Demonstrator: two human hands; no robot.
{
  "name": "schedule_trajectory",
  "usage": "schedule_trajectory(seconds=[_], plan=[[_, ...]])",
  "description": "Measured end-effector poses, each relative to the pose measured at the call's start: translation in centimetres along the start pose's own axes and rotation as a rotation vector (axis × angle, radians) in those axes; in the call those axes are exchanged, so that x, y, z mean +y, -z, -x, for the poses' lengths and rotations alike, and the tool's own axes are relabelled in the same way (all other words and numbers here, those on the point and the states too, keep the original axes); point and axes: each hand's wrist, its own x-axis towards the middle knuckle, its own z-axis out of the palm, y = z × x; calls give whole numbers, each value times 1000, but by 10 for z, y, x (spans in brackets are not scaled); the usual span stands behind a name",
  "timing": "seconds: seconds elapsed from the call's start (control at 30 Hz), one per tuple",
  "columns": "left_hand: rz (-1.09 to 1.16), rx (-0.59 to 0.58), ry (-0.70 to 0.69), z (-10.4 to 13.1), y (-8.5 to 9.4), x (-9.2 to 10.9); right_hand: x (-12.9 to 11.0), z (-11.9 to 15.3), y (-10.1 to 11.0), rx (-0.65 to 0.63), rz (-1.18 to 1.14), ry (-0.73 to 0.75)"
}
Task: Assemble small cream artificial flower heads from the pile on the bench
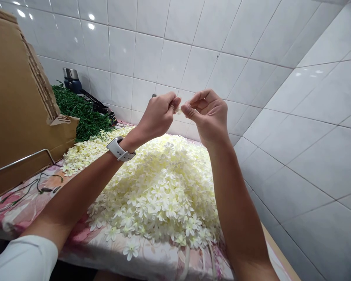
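Above a big heap of loose white and pale yellow artificial flowers, my two hands are raised close together. My left hand, with a white watch on its wrist, is closed in a pinch. Facing it, my right hand has its thumb and forefinger brought together, the other fingers curled. A small pale flower shows between the fingertips of both hands. Most of it is hidden by the fingers, so its exact shape is unclear.
On the left stand a cardboard box and a pile of green stems. A dark blue flask is behind them. Black cord and a metal rod lie front left. White tiled walls close the back and right.
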Motion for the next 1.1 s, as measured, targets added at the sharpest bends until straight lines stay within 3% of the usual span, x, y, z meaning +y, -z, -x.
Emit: schedule_trajectory(seconds=[0.2,0.33,0.6,0.87,1.1], plan=[[-112,41,-77,1,-1,-1,3,0,0,-50,36,37],[-100,20,-103,1,-2,-3,4,-1,-2,-16,37,45],[-81,87,-74,0,-3,-9,3,-2,5,-70,-164,-127],[35,29,-16,1,-3,-7,10,-3,7,-29,-102,-93],[373,-196,109,-1,3,-5,4,-1,9,-67,-128,-41]])
